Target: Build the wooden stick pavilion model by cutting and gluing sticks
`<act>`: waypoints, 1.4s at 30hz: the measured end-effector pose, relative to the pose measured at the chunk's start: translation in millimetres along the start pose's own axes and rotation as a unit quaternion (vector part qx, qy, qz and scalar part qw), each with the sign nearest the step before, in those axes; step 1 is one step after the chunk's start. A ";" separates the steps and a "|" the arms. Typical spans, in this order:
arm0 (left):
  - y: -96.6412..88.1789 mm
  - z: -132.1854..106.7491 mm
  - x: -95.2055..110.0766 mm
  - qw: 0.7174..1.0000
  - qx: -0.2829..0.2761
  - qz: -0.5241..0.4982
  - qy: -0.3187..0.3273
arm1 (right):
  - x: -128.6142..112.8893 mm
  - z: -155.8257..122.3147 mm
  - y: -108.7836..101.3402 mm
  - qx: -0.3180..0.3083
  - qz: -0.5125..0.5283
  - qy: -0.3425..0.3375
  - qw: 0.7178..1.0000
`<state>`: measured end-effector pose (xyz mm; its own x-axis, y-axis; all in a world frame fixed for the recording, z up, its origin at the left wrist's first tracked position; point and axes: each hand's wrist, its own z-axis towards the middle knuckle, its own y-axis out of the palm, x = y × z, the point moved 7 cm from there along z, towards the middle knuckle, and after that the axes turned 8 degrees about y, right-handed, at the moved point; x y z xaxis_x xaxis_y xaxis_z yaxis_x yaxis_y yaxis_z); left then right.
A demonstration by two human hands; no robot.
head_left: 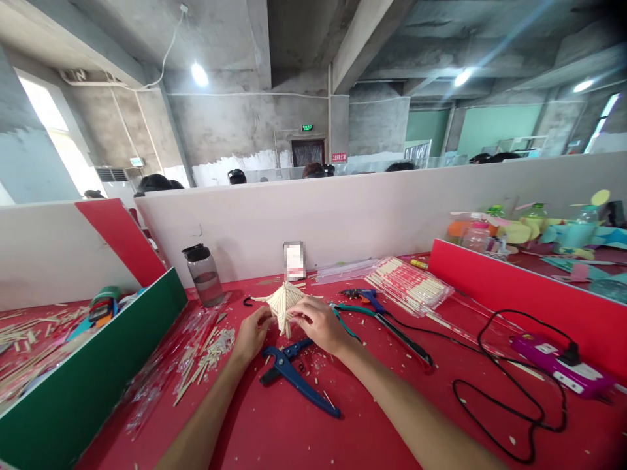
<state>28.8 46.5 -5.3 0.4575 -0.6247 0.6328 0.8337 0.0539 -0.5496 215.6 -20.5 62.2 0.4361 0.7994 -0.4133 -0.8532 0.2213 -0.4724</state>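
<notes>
In the head view, a small peaked stick model (282, 301), built of pale sticks laid close together, is held just above the middle of the red worktop (264, 440). The left hand (255, 331) has its fingers drawn in narrow against the model's left side; the right hand (319, 322) pinches its right side, thumb and forefinger close together.

Just below the hands lies a blue cutter (302, 382), its long handle angled toward the lower right. Left of the left hand is a pile of cut stick pieces (214, 351), with a dark-lidded water bottle (206, 281) standing behind it. A small upright card or screen (294, 261), its face pixelated, stands beyond the model.

To the right of the right hand are a teal-handled tool (353, 307), partly hidden, a blue glue gun (373, 300) and a long black tool (405, 341). Behind these lies a clear bag of sticks (411, 285). Farther right, a looped black cable (478, 339) lies beside a purple power strip (563, 367), near a red divider (519, 297).
</notes>
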 end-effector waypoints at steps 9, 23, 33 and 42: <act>0.1 -1.4 1.1 1.000 0.009 0.002 0.002 | -4.3 -1.1 -0.2 -0.009 0.003 -0.017 1.000; -2.2 -1.2 3.6 1.000 0.010 -0.001 -0.013 | 3.4 -5.7 1.9 -0.032 -0.039 -0.039 0.998; -1.8 -1.3 2.9 1.000 0.013 -0.003 -0.008 | 3.2 -8.2 2.0 -0.043 -0.055 -0.046 0.997; -2.4 -1.0 0.7 1.000 0.014 0.009 -0.015 | 4.1 -7.8 1.9 -0.037 -0.050 -0.042 0.997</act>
<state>26.8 45.2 -4.1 0.4820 -0.5998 0.6387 0.8329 0.0874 -0.5465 218.0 -21.1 53.5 0.4890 0.8206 -0.2959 -0.7823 0.2625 -0.5649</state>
